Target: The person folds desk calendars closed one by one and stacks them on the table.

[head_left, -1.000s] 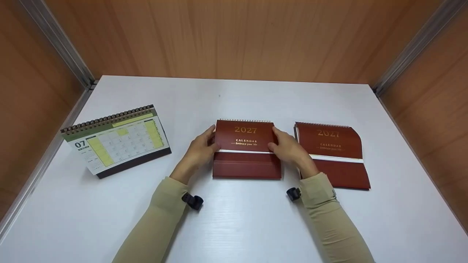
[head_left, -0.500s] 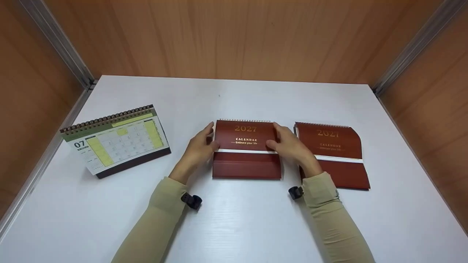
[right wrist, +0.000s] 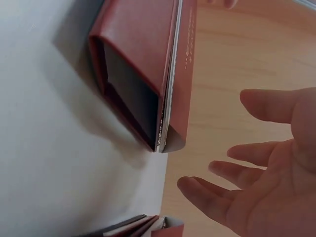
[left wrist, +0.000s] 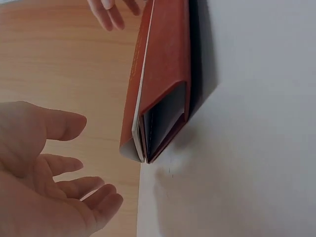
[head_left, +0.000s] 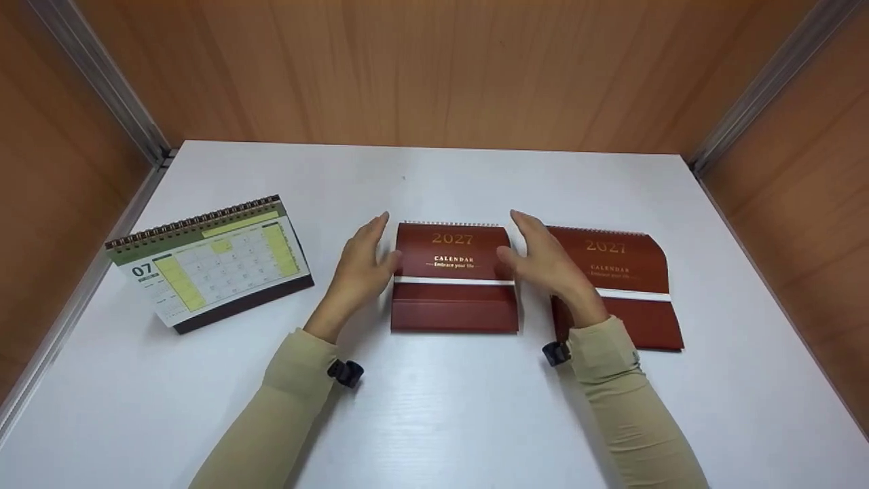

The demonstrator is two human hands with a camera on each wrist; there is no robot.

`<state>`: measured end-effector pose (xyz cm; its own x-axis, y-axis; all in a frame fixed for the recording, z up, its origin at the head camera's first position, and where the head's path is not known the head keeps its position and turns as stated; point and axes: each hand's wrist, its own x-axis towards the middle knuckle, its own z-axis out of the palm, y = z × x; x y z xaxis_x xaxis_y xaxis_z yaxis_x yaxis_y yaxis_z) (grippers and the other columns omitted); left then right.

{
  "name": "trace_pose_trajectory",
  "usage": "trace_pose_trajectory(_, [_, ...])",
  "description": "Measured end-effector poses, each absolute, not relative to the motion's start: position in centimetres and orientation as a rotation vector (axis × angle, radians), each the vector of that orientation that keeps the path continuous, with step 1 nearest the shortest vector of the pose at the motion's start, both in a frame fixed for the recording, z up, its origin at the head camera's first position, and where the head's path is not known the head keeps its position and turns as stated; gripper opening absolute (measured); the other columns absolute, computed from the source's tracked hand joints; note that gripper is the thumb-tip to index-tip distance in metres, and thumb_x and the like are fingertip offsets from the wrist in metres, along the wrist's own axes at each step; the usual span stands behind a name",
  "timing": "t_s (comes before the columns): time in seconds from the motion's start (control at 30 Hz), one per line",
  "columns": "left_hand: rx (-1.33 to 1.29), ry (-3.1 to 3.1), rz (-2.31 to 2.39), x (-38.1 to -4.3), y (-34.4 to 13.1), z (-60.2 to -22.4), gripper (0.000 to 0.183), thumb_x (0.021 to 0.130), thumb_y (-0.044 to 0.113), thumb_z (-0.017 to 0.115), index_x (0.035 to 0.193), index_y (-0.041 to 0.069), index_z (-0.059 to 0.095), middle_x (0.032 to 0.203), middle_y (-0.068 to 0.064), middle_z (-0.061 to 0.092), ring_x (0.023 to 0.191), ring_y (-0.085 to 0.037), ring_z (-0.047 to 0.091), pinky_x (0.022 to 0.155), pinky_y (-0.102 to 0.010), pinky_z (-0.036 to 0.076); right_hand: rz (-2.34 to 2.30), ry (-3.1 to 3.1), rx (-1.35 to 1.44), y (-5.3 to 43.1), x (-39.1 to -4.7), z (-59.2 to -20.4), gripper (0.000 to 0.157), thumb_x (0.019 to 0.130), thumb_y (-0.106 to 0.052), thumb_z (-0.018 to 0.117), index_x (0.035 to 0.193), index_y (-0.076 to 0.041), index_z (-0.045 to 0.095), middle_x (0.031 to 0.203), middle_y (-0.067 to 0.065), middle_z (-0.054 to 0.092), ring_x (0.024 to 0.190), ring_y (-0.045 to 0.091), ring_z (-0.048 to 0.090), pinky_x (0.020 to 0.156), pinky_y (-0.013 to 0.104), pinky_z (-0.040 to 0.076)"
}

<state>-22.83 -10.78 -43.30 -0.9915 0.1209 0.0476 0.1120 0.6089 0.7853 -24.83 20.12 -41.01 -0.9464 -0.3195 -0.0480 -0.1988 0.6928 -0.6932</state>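
Observation:
A dark red 2027 desk calendar [head_left: 453, 309] stands propped on the table between both hands. Its hollow triangular base [left wrist: 168, 116] shows from the side in the left wrist view. My left hand [head_left: 360, 265] is beside its left edge, fingers spread and apart from it. On the other side my right hand [head_left: 543, 261] hovers clear of the right edge, its fingers loosely extended in the right wrist view. Neither hand holds anything. A second red 2027 calendar [head_left: 631, 319] lies to the right, partly hidden behind the right hand and wrist.
At the left, a green and yellow calendar [head_left: 224, 265] stands angled, its page marked 07. All three calendars rest on a white table [head_left: 434, 414]. Wood panels [head_left: 434, 75] enclose the back and sides.
Both hands have let go of the middle red calendar and moved outward from its edges, fingers straightening. The calendars keep their places on the table.

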Motion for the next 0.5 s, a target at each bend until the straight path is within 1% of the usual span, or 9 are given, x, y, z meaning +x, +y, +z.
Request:
trace_pose_trajectory(0.13, [0.204, 2.884, 1.275, -22.8, -10.6, -43.2, 0.071, 0.107, 0.017, 0.061, 0.168, 0.005, 0.027, 0.173, -0.024, 0.023, 0.160, -0.042, 0.021, 0.130, -0.055, 0.019, -0.997, 2.789, -0.475, 19.9, -24.9, -40.3, 0.079, 0.109, -0.033, 0.058, 0.170, -0.003, 0.018, 0.175, 0.022, 0.016, 0.162, 0.040, 0.014, 0.130, 0.058, 0.017])
trace_pose_trajectory(0.27, [0.248, 2.961, 1.196, -22.9, -10.3, -42.9, 0.070, 0.109, 0.024, 0.060, 0.168, 0.004, 0.027, 0.173, -0.025, 0.021, 0.160, -0.043, 0.019, 0.130, -0.059, 0.016, -0.919, 2.850, -0.514, 19.5, -24.9, -39.7, 0.083, 0.109, -0.040, 0.056, 0.171, -0.007, 0.012, 0.176, 0.019, 0.013, 0.163, 0.039, 0.011, 0.130, 0.058, 0.016])
trace_pose_trajectory(0.37, [0.306, 3.002, 1.119, -23.0, -9.9, -42.6, 0.069, 0.112, 0.030, 0.055, 0.168, 0.002, 0.024, 0.173, -0.026, 0.019, 0.160, -0.045, 0.016, 0.128, -0.063, 0.013, -0.861, 2.895, -0.547, 19.2, -25.0, -39.5, 0.083, 0.110, -0.043, 0.052, 0.171, -0.007, 0.008, 0.177, 0.018, 0.013, 0.163, 0.038, 0.010, 0.131, 0.057, 0.015])
trace_pose_trajectory(0.5, [0.355, 3.016, 0.978, -23.1, -9.3, -42.4, 0.069, 0.115, 0.035, 0.045, 0.169, 0.002, 0.018, 0.174, -0.026, 0.014, 0.161, -0.046, 0.011, 0.129, -0.064, 0.008, -0.755, 2.938, -0.576, 18.7, -25.2, -39.3, 0.081, 0.111, -0.046, 0.046, 0.171, -0.007, 0.008, 0.177, 0.017, 0.013, 0.163, 0.038, 0.010, 0.131, 0.057, 0.015])
